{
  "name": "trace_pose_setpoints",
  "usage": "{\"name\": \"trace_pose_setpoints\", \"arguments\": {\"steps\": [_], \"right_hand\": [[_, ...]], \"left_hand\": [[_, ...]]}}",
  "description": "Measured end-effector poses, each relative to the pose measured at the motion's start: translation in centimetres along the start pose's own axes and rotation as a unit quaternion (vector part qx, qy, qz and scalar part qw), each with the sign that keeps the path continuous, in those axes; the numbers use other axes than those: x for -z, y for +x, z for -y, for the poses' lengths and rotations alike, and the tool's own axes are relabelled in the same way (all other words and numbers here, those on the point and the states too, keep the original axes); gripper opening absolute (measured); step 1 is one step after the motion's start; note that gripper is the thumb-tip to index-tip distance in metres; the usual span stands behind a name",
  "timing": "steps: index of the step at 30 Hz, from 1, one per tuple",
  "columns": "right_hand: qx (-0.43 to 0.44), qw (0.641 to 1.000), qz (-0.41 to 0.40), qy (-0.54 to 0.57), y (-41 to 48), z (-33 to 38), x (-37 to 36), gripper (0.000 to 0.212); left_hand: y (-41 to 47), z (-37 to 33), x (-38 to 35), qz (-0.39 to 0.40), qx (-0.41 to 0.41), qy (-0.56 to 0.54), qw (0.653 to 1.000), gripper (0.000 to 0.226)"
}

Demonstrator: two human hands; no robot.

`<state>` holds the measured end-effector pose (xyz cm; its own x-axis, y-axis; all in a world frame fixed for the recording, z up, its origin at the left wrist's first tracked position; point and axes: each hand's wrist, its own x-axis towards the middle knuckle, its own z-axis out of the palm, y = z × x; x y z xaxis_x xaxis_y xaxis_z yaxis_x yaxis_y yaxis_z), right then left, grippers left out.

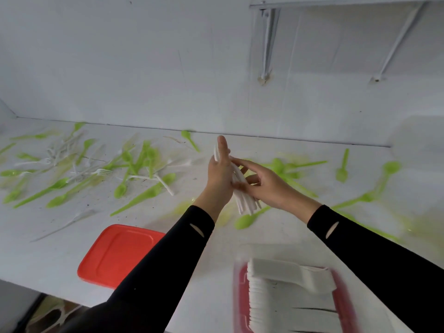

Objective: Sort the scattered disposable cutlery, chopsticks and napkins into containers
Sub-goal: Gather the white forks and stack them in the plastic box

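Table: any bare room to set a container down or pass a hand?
Free: the table strip between red lid and red container, crossed by the forearms; and the back strip along the wall, right of the white cutlery bundle. Crowded: left pile of green spoons and forks; green spoons at right.

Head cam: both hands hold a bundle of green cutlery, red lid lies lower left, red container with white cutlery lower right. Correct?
One thing is off: the bundle in the left hand and right hand is white, not green, as the head view shows. The red lid does lie lower left, and the red container with white cutlery is lower right.
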<state>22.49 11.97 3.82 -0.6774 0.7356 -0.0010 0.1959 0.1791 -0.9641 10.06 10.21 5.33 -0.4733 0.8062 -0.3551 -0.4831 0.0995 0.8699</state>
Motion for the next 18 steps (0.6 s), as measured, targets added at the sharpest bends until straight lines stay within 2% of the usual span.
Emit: {"name": "trace_pose_setpoints", "arguments": {"steps": [3, 12, 18], "right_hand": [[-0.032, 0.999, -0.019, 0.017, -2.7, -0.3, 3.0, 0.049], [-0.118, 0.990, -0.057, 0.048, -7.1, -2.1, 9.9, 0.042], [-0.158, 0.985, -0.047, 0.048, -7.9, -3.4, 12.8, 0.035]], "left_hand": [[-1.1, 1.1, -3.0, 0.025, 0.071, -0.042, 0.996, 0.070], [-2.9, 5.5, -8.8, 0.103, 0.088, 0.002, 0.991, 0.034], [-3.0, 7.7, -10.1, 0.148, 0.088, 0.059, 0.983, 0.042]]}}
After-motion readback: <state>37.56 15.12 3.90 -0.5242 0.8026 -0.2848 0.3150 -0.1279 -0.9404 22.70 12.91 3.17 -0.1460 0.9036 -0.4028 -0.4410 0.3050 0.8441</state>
